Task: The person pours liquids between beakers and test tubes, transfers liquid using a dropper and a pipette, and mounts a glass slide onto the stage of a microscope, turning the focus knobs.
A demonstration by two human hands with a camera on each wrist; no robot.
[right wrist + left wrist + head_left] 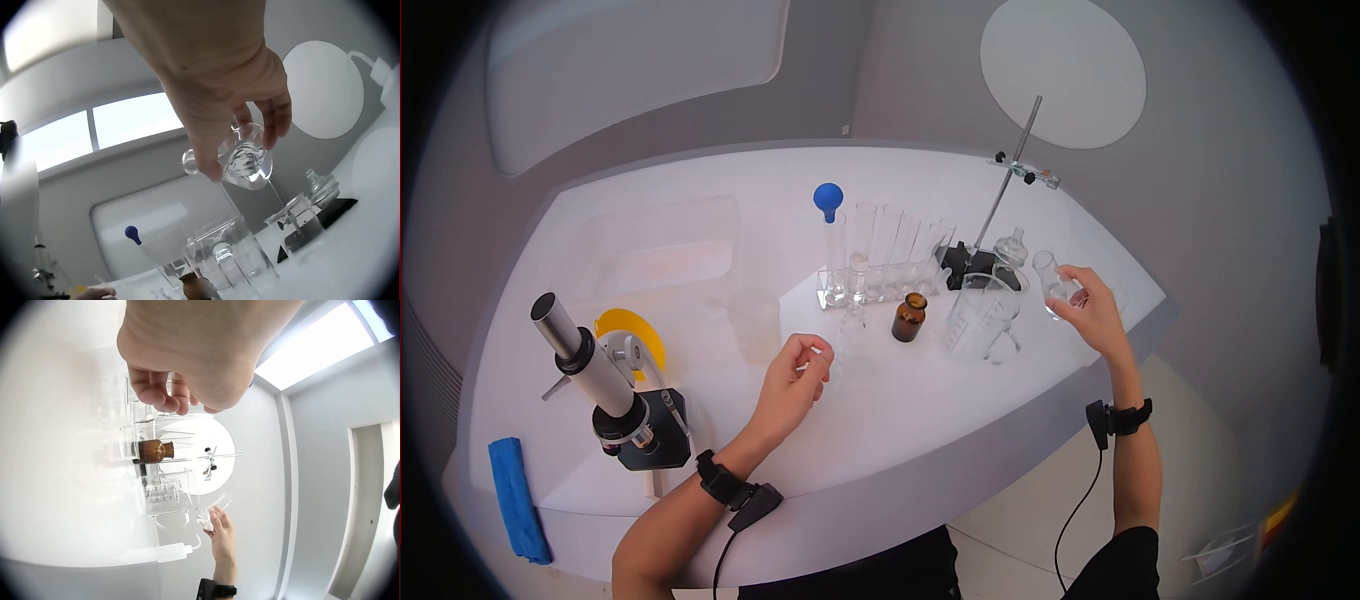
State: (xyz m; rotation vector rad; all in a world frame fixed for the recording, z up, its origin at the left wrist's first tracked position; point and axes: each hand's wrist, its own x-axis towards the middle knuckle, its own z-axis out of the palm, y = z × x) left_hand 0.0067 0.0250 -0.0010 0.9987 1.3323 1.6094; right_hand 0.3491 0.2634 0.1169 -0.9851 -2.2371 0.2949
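Right hand (1097,315) pinches tilted glass flask (253,169) between thumb and fingers, beside graduated beaker (980,322). Steady wrist advisable, flask clear of beaker rim. Left hand (788,388) empty, loosely curled near amber reagent bottle (908,320); best kept off glassware.

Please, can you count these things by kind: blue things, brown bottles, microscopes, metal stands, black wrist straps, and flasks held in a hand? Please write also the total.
Blue things, bulb and cloth: 2
Brown bottle: 1
Microscope: 1
Metal stand: 1
Black wrist straps: 2
Held flask: 1
Total: 8
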